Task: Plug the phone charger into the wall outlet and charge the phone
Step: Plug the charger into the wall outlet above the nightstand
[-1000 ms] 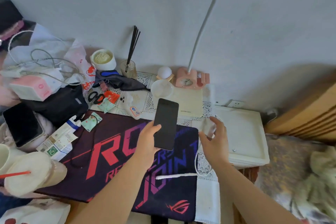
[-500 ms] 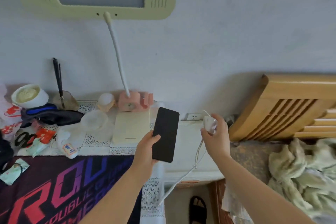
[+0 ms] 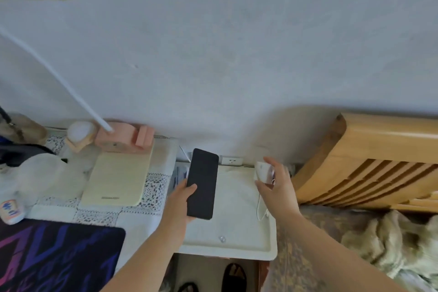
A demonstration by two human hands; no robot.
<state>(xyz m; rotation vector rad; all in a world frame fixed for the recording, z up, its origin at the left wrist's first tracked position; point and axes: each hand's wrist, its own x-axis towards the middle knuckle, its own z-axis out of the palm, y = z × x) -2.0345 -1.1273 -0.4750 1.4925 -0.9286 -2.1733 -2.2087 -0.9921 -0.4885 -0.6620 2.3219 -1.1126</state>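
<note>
Since half a second ago the view has swung right and closer: the lamp head that filled the top now shows only as a green corner at 10 o'clock, and the white tray [image 3: 239, 242] sits at centre. The right hand [image 3: 278, 187] has moved toward the wall, carrying the white charger [image 3: 262, 171] nearer the wall outlet [image 3: 231, 161]; the two are near but apart.

Left hand [image 3: 180, 199]: fingers curled round the lower edge of the phone [image 3: 203, 184], thumb on the dark screen, phone upright and slightly tilted above the tray. Right hand: closed round the charger from the side, index finger lifted; prongs not visible, so orientation can't be told. White cable [image 3: 259, 208] hangs from the hand and loops onto the tray.

Outlet low on the pale wall, at 12 o'clock from the tray. Lace cloth [image 3: 151, 189] at 9 o'clock carries a cream pad [image 3: 117, 176] and pink lamp base [image 3: 123, 136]. Dark printed mat [image 3: 59, 256] at 7 o'clock. Wooden headboard [image 3: 369, 161] at 3 o'clock, rumpled bedding below it.
</note>
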